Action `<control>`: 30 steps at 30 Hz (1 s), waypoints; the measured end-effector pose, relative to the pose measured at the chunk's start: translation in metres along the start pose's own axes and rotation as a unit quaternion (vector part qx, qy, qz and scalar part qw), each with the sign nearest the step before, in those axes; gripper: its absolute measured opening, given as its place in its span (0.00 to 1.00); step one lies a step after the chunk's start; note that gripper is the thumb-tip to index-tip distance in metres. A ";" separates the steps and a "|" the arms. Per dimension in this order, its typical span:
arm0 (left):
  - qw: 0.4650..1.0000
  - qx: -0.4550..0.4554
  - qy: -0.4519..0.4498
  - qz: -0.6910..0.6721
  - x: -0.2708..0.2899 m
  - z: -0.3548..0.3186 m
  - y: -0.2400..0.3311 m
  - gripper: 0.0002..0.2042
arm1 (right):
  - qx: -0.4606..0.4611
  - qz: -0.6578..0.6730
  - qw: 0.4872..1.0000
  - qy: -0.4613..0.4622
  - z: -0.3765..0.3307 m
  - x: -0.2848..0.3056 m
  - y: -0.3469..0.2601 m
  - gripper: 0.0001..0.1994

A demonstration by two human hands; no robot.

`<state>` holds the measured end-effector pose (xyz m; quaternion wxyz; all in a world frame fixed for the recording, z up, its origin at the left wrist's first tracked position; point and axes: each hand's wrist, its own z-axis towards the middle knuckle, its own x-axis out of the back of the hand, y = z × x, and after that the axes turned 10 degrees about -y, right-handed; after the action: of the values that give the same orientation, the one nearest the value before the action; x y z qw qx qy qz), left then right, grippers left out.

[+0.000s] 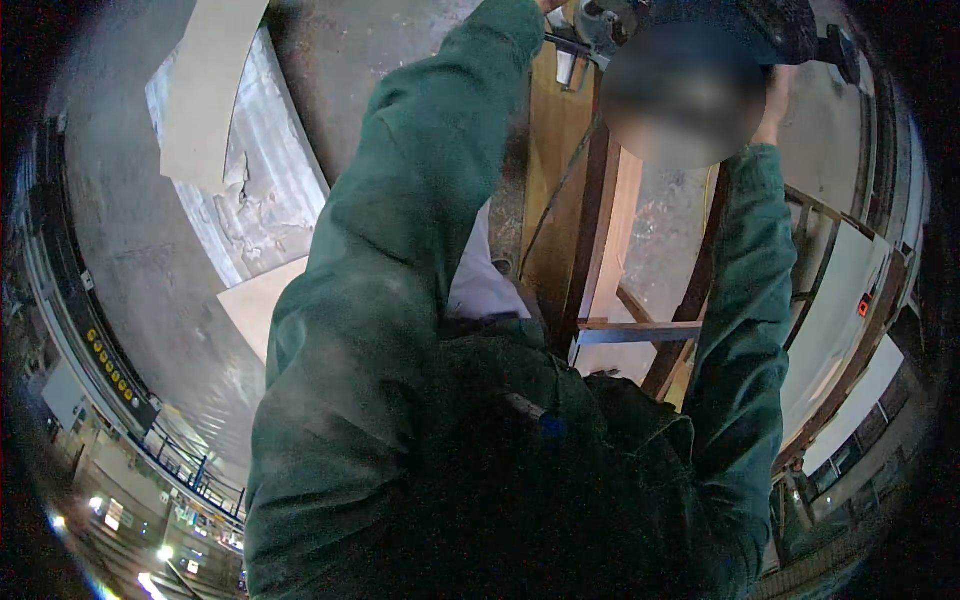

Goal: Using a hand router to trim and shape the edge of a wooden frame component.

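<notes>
My left arm, in a green sleeve, stretches to the top edge, where only a sliver of my left hand (551, 5) shows. Close to it is a grey metal power tool (605, 22) with a rounded body, over a long wooden board (556, 150). My right arm reaches up on the other side, and part of my right hand (777, 98) shows beside a dark object (785, 28) whose kind I cannot make out. A round blurred patch covers the space between the hands. The fingers of both hands are hidden, so their grip cannot be told.
A dark cable (562, 190) runs down along the board. Wooden frame pieces (640, 331) cross below my right forearm. White panels (830, 320) lean in a frame on the right. On the left, a pale curved sheet (208, 95) lies over a worn whitish panel (265, 205) on the concrete floor.
</notes>
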<state>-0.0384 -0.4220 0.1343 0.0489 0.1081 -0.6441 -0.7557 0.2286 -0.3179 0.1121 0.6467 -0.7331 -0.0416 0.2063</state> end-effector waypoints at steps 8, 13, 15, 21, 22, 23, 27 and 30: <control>0.999 0.002 0.010 0.053 0.000 0.004 0.004 0.20 | 0.020 0.049 0.999 0.004 0.003 -0.003 0.000 0.17; 0.998 -0.029 -0.010 0.058 -0.001 0.012 0.007 0.20 | 0.019 0.066 0.997 0.022 0.006 -0.008 -0.003 0.17; 0.990 0.014 0.014 0.139 -0.002 0.017 0.010 0.20 | 0.048 0.014 0.999 -0.007 0.012 -0.014 -0.007 0.17; 0.999 0.027 -0.008 0.026 0.004 0.037 -0.001 0.22 | 0.023 -0.005 1.000 0.007 0.040 -0.011 -0.008 0.17; 0.999 0.036 -0.005 0.037 0.007 0.039 -0.002 0.22 | 0.025 -0.003 1.000 0.005 0.043 -0.015 -0.009 0.17; 0.999 0.034 -0.004 0.038 0.009 0.042 -0.003 0.22 | 0.021 -0.011 1.000 0.004 0.046 -0.020 -0.011 0.17; 0.997 0.021 0.027 0.070 0.013 0.054 -0.006 0.21 | 0.068 -0.013 0.998 0.004 0.059 -0.035 -0.012 0.17; 0.997 -0.002 0.033 0.074 0.012 0.060 -0.004 0.20 | 0.052 -0.029 0.998 -0.027 0.078 -0.020 -0.009 0.16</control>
<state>-0.0633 -0.3663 0.1383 0.1265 0.0852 -0.6469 -0.7471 0.1842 -0.2507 0.1196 0.6883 -0.6912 -0.0695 0.2090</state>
